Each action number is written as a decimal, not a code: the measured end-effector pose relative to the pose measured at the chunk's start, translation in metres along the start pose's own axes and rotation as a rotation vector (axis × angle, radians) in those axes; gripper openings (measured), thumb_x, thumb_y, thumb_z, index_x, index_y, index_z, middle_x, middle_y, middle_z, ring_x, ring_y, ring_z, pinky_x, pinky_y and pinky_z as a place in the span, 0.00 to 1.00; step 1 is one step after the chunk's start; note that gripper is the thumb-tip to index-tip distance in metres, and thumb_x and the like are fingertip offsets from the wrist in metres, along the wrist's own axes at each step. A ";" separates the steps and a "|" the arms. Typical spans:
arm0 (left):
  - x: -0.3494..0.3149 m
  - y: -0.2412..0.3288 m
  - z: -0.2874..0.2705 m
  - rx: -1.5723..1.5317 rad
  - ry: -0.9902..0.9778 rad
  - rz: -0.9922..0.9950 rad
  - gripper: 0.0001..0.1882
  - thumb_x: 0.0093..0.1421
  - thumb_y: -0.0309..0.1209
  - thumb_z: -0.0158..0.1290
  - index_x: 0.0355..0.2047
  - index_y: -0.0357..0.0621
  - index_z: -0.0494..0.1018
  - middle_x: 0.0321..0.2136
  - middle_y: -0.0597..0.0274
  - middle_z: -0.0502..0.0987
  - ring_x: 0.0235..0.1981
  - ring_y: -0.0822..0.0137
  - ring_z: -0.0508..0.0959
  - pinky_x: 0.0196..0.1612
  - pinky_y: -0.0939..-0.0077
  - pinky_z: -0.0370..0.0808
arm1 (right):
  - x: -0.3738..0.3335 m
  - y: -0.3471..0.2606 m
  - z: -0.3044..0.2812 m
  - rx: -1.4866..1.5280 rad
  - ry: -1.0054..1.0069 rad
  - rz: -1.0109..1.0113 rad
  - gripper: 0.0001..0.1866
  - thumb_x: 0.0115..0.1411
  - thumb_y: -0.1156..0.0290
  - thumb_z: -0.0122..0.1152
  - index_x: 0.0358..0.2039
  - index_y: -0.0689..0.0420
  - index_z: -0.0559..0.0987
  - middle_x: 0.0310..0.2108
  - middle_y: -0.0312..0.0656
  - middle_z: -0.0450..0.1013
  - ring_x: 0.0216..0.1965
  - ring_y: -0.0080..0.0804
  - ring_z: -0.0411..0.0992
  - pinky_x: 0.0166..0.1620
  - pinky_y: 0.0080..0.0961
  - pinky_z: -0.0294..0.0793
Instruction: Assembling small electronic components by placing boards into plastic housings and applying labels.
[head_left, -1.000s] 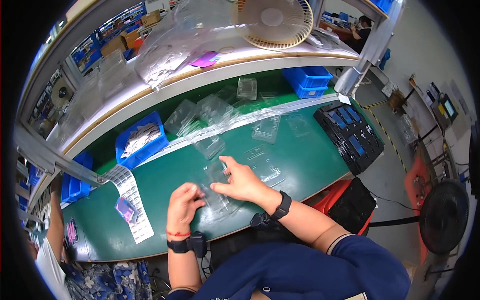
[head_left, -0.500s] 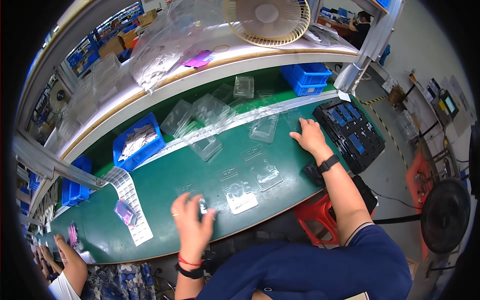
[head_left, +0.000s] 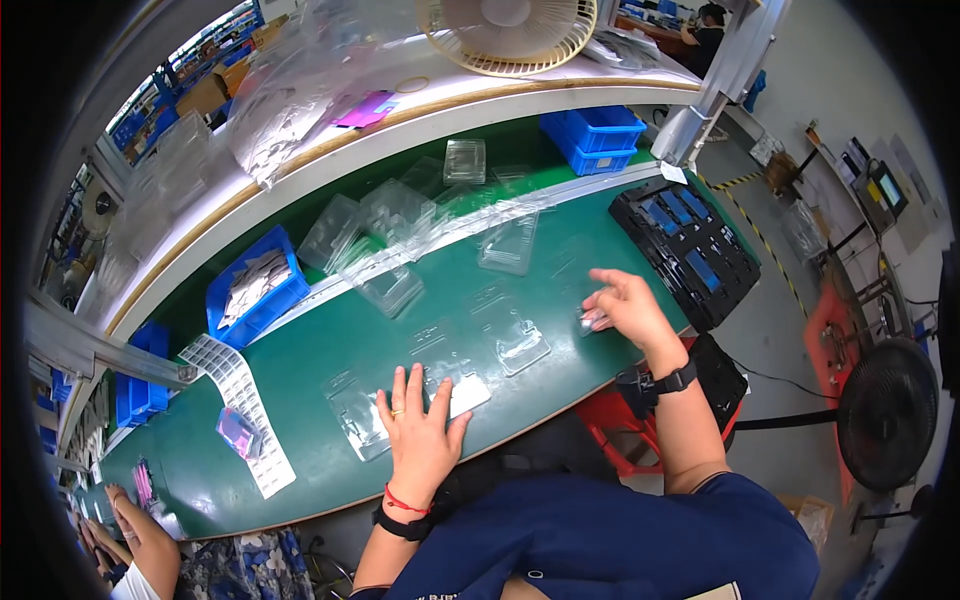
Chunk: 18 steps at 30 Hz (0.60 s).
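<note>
My left hand (head_left: pixel 420 430) lies with spread fingers over the left edge of a clear plastic blister (head_left: pixel 468 396), whose lower part shines white. Beside its fingertips, on the left, lies another clear blister (head_left: pixel 358 415). My right hand (head_left: pixel 632 308) is bent at the right of the table, fingers curled onto the shiny lower end of a further clear blister (head_left: pixel 587 322); motion blurs the grip a little. Between both hands another clear blister (head_left: pixel 522 345) rests flat on the green table (head_left: pixel 310 370).
Clear plastic shells (head_left: pixel 395 215) lie heaped along the metal rail. A black tray (head_left: pixel 690 250) with blue pieces stands at right, blue bins (head_left: pixel 600 135) behind. Left are a blue bin (head_left: pixel 258 285) of white pieces and a curved label strip (head_left: pixel 240 400). Another person's arm (head_left: pixel 145 535) reaches in lower left.
My left hand has shifted right, from the leftmost blister to the one beside it. My right hand has come nearer with the blister at its fingers, its fingers now curled.
</note>
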<state>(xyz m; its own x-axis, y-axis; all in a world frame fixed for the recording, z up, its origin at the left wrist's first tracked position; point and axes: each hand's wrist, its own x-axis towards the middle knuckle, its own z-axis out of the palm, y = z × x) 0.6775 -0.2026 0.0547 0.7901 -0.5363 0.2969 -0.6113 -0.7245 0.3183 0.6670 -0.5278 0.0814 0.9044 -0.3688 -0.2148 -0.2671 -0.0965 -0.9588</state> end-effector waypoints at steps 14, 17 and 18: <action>-0.029 -0.004 0.000 -0.113 0.292 0.066 0.16 0.50 0.25 0.57 0.40 0.35 0.72 0.50 0.44 0.67 0.55 0.42 0.63 0.56 0.53 0.60 | -0.004 -0.014 -0.139 -0.822 0.633 -0.198 0.18 0.46 0.66 0.67 0.36 0.63 0.79 0.32 0.49 0.77 0.35 0.45 0.76 0.41 0.32 0.74; -0.035 -0.003 0.004 -0.114 0.296 0.053 0.14 0.50 0.24 0.56 0.38 0.34 0.73 0.48 0.44 0.67 0.54 0.42 0.64 0.55 0.53 0.62 | 0.011 -0.006 -0.177 -0.777 0.536 -0.069 0.19 0.44 0.66 0.69 0.36 0.62 0.80 0.32 0.49 0.77 0.35 0.44 0.76 0.41 0.32 0.74; -0.036 -0.003 0.004 -0.109 0.291 0.054 0.13 0.50 0.24 0.56 0.37 0.34 0.73 0.48 0.44 0.68 0.53 0.42 0.65 0.54 0.53 0.62 | 0.015 -0.005 -0.181 -0.735 0.420 -0.016 0.20 0.43 0.65 0.71 0.36 0.61 0.80 0.33 0.49 0.77 0.37 0.44 0.76 0.42 0.32 0.74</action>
<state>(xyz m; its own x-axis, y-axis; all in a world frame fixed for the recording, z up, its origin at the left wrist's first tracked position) 0.6516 -0.1828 0.0391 0.7200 -0.4150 0.5562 -0.6658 -0.6390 0.3852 0.6216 -0.7000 0.1168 0.7499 -0.6611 0.0240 -0.5352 -0.6276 -0.5654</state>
